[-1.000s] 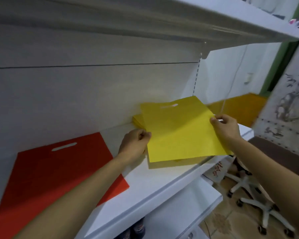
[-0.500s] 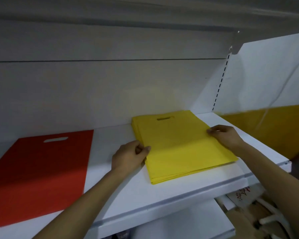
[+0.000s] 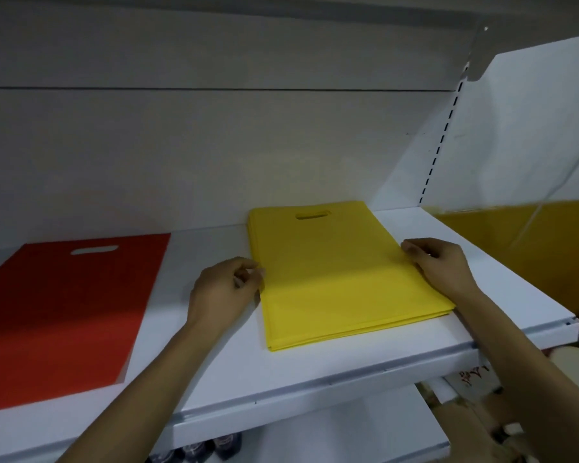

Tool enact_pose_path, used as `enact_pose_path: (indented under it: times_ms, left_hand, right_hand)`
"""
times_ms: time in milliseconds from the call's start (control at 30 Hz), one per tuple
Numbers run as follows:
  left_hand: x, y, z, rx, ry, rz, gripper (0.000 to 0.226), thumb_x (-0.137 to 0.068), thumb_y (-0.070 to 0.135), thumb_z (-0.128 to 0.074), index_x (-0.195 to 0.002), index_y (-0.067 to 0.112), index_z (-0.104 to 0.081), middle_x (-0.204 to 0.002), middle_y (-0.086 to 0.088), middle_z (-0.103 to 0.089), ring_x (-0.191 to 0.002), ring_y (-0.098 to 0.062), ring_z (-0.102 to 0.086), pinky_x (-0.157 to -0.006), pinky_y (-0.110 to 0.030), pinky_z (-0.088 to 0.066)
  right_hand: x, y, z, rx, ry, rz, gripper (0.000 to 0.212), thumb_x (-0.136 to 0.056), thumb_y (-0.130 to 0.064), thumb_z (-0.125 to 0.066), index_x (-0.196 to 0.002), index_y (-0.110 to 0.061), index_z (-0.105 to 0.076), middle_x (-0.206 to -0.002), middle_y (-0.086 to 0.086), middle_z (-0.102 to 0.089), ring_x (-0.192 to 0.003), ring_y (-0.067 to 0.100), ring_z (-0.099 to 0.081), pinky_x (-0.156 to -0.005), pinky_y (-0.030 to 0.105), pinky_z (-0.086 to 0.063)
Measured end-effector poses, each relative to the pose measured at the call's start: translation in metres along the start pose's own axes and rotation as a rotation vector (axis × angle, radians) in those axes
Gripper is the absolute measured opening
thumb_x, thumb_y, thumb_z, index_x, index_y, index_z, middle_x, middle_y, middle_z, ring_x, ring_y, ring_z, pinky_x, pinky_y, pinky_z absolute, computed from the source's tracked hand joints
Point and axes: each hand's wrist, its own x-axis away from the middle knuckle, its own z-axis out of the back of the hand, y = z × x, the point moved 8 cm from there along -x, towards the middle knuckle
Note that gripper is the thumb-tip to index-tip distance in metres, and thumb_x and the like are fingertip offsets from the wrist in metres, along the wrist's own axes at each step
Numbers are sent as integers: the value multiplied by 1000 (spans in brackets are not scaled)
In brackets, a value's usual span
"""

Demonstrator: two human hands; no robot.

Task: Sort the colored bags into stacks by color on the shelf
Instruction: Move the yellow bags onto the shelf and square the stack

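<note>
Item: yellow stack (image 3: 345, 279) of flat bags, matte non-woven look, rectangular, with an oblong handle slot cut near the far edge. It lies on the white shelf (image 3: 315, 369), right of centre, its far edge close to the back panel (image 3: 214, 155). Layer edges show along the near side, roughly squared.

Left hand (image 3: 224, 292): fingers curled tight, thumb and forefinger tips closed on the stack's left edge, pinching it. Knuckles up, wrist just above the shelf, forearm running in from the lower left.

Right hand (image 3: 438, 265): fingers bent, their tips resting on the top bag at the right edge. Whether the thumb hooks under any layer cannot be told. Palm down, beside the stack, forearm entering from the lower right.

Item: red bag (image 3: 64, 312), same cut and slot, a flat sheet on the shelf at left, well apart from the yellow stack.

Fixture: smooth painted shelf with a folded front lip; a slotted upright (image 3: 442, 128) stands at the back panel's right end.
</note>
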Motion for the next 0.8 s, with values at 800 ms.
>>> enact_pose_path:
  times_ms: [800]
  left_hand:
    - [-5, -1, -20, -197, -91, -140, 81, -60, 85, -34, -98, 22, -69, -84, 8, -58, -84, -14, -55, -80, -37, -47]
  right_hand:
    - [3, -4, -8, -74, -84, 26, 21, -83, -15, -72, -105, -12, -72, -94, -5, -69, -92, -1, -61, -79, 14, -43]
